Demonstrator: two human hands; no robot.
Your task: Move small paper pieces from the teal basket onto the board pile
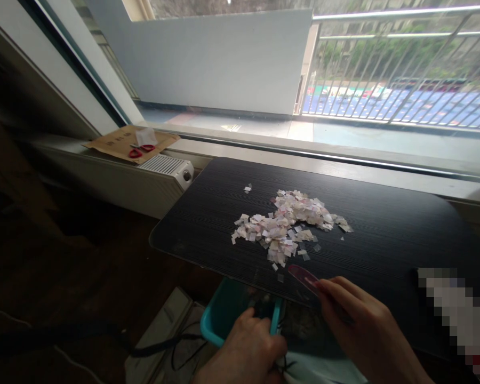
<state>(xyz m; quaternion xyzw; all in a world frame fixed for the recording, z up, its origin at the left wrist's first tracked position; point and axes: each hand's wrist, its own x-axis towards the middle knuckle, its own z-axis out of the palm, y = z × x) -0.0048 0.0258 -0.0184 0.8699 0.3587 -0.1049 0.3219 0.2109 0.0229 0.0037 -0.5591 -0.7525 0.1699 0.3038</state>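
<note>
My right hand point(356, 314) is closed around one end of a thin, see-through, pinkish plastic piece point(304, 278) with a rounded tip. Its tip lies over the dark tabletop point(200, 213), just short of a loose heap of small cut paper and clear film pieces point(284, 226). Below the table's near edge, my left hand point(248, 346) is closed over the near rim of a teal plastic bin point(214, 320). The fingertips are partly hidden inside the bin, whose mouth sits under the table edge.
Red-handled scissors point(142, 151) rest on a brown paper envelope point(122, 143) on the sill, beside a white radiator point(170, 168). A few stray scraps point(248, 189) lie apart from the heap. A pixelated object point(452, 309) is at right. Window glass borders the table's far side.
</note>
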